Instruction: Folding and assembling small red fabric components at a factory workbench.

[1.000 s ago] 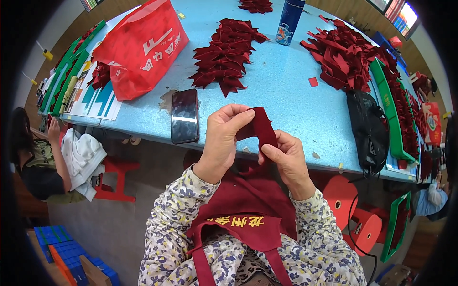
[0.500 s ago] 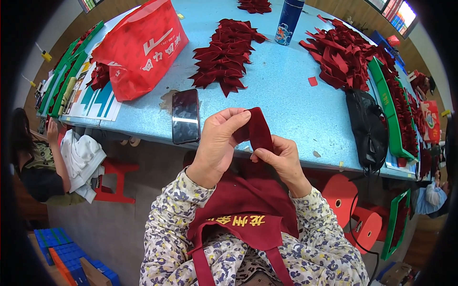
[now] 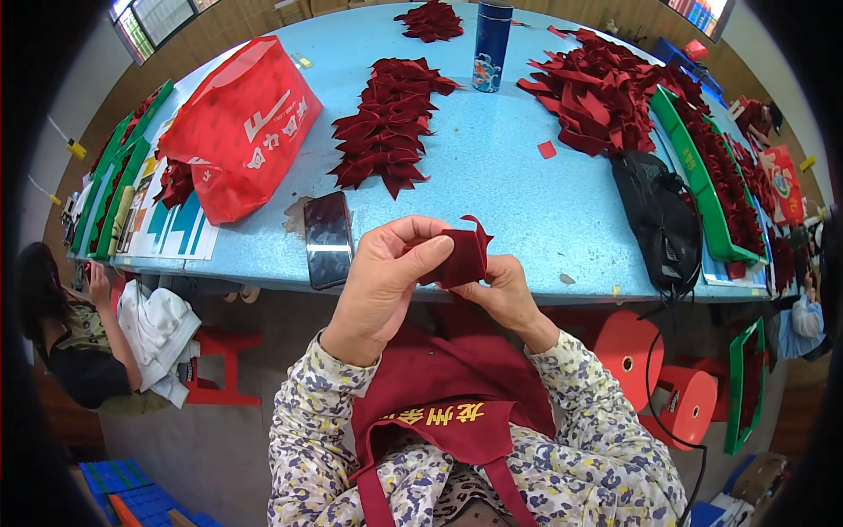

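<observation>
My left hand (image 3: 386, 277) and my right hand (image 3: 503, 294) together pinch a small dark red velvet strip (image 3: 461, 256), folded over between the fingers, just in front of the edge of the light blue table (image 3: 492, 167). A dark red apron covers my lap below the hands. On the table beyond lies a row of finished dark red bows (image 3: 386, 123). A heap of loose dark red strips (image 3: 601, 88) lies at the far right.
A black phone (image 3: 327, 239) lies by the table edge, left of my hands. A red bag (image 3: 237, 127), a blue can (image 3: 492, 35), a black pouch (image 3: 659, 215) and green trays (image 3: 702, 176) are on the table. Another person (image 3: 75, 342) sits at the left. Red stools (image 3: 654, 369) stand at the right.
The strip stood upright and longer between my hands; now it is folded down into a short, compact piece. Both hands stay in the same place.
</observation>
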Demonstrator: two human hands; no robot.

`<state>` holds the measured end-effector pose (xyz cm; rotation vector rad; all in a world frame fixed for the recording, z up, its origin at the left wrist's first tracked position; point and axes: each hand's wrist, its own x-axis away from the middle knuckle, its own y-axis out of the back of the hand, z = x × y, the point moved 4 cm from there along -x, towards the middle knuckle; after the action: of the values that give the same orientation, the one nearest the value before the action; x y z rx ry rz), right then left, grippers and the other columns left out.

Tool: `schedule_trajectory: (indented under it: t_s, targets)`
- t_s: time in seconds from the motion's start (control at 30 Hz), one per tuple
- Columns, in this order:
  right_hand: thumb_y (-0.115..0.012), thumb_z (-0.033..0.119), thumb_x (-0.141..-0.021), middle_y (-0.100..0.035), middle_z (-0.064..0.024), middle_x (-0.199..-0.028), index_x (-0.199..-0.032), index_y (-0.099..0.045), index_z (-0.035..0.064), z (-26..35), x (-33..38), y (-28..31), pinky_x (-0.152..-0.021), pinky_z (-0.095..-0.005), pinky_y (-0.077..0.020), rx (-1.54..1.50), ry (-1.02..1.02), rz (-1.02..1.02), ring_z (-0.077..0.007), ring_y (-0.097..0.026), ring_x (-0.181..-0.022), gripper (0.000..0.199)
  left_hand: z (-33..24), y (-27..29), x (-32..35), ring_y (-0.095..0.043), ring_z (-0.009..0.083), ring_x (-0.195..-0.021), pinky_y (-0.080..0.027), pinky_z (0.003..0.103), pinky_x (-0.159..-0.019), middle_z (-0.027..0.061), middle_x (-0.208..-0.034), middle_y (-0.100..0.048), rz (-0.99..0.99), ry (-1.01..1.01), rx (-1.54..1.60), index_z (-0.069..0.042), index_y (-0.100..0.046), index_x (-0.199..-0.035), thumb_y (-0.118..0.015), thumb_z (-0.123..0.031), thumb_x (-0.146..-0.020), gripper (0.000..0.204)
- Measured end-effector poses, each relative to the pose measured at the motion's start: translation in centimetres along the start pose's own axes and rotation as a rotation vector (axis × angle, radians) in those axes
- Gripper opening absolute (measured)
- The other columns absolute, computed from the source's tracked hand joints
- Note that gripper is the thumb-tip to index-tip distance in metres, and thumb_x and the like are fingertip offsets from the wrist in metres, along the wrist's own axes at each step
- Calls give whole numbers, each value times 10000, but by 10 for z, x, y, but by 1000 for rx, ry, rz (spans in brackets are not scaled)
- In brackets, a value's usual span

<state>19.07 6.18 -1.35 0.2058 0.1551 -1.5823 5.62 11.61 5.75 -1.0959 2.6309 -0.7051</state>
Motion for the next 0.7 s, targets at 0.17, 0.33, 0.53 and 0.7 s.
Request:
schedule_trajectory:
  t_s: [0.17,0.33,0.53,0.7]
  targets:
    - [-664,51,-772,-670,-38,-820,-894,-658,-1,13,-10,18,-682,-248,-475,30,145,-44,-85,-601,-758,133,-2,-17,-2,-592,121,-844,-455,262,-809,60,-901,-629,106,53,-130,10,-588,-948,-626,-100,-828,167]
    - [-690,61,-715,-662,-58,-834,-886,-650,27,29,-24,26,-659,-281,-486,206,463,-92,-158,-612,-723,179,-8,-30,1,-565,156,-915,-430,281,-841,83,-919,-619,190,25,-340,6,-616,-870,-652,-78,-772,134]
    - [-705,19,-650,-644,-80,-807,-868,-641,41,55,-26,29,-603,-303,-485,450,765,-155,-215,-609,-697,228,-18,-38,12,-452,203,-1080,-364,331,-898,77,-1088,-563,296,-253,-818,-41,-660,-829,-685,-75,-712,124]
    - [-711,35,-596,-645,-67,-813,-859,-646,61,63,-23,38,-576,-293,-471,652,925,-195,-206,-601,-679,272,-15,-37,20,-394,237,-1159,-339,362,-937,97,-1190,-508,190,-363,-974,-54,-669,-829,-709,-101,-683,158]
